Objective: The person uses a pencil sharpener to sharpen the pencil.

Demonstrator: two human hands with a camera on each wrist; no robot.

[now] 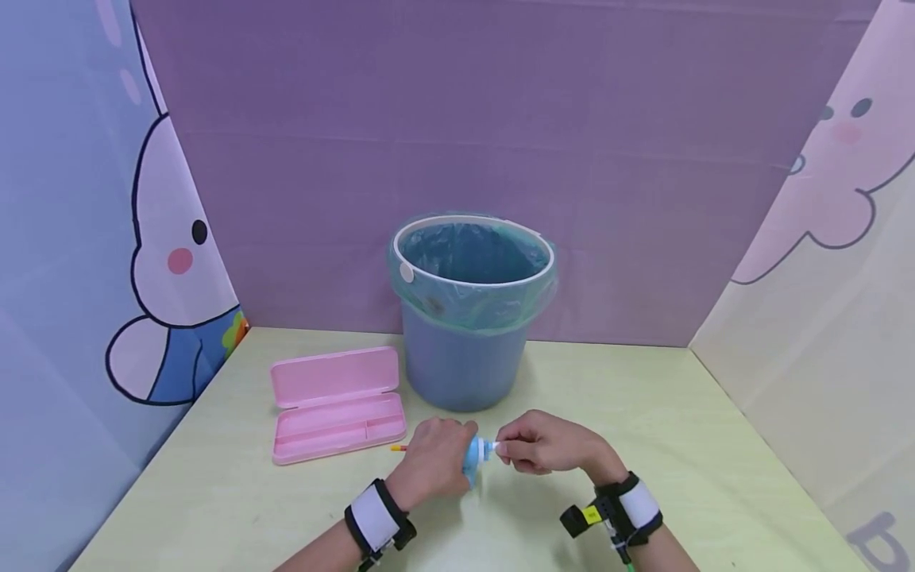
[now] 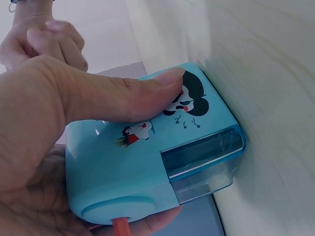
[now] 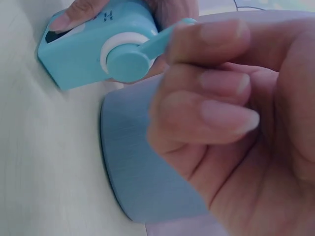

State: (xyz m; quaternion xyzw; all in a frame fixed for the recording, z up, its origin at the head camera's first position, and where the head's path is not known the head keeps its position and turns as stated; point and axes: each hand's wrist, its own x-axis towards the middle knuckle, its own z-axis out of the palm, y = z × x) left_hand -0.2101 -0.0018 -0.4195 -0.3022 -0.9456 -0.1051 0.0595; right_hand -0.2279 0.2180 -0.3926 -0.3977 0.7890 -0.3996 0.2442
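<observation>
One blue sharpener (image 2: 103,172) in front of bucket (image 1: 465,369): left hand (image 1: 436,457) clasps it, thumb laid over, likely steadying it; right hand (image 1: 546,443) pinches crank (image 3: 157,43), presumably for leverage; red pencil (image 2: 121,227) juts from opposite side, seemingly seated inside

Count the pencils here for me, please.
1: an orange pencil, sticking out of the blue sharpener gripped by the left hand. Others could be hidden deep inside the bin.

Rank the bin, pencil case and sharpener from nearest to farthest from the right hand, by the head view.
1. Sharpener: just left of the right hand
2. Bin: farther forward, leftward
3. Pencil case: farthest left, lid open
</observation>
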